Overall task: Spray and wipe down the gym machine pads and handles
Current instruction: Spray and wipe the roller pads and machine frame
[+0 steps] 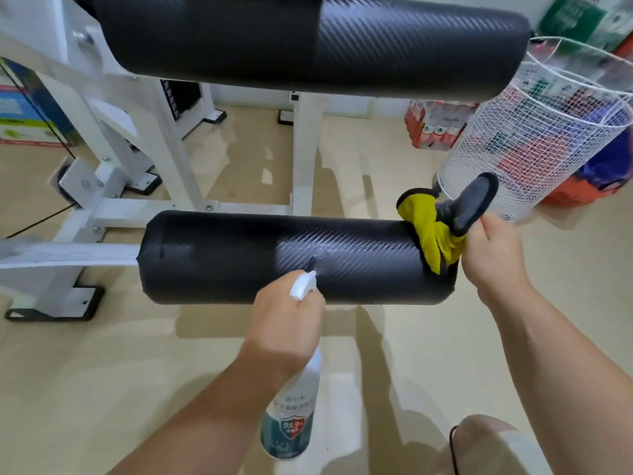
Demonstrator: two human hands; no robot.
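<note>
Now we have the lower roller pad (298,258) mid-frame wet only at its centre; the upper pad (308,39) looks untouched. Our left hand (284,323) grips the spray bottle (291,416) at bottom centre; our right hand (493,252) pinches the yellow cloth (431,234) at the pad's right end.

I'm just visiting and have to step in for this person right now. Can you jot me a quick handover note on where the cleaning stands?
Left hand: gripping the spray bottle, its white nozzle aimed at the lower roller pad.
Right hand: holding a yellow and grey cloth against the right end of that pad.
Done: a wet sheen of spray shows mid-pad, just ahead of the nozzle.
Left: wipe the lower pad along its length, then spray and wipe the upper roller pad, which shows no wetness. No handles are in view; find and clean them.
</note>
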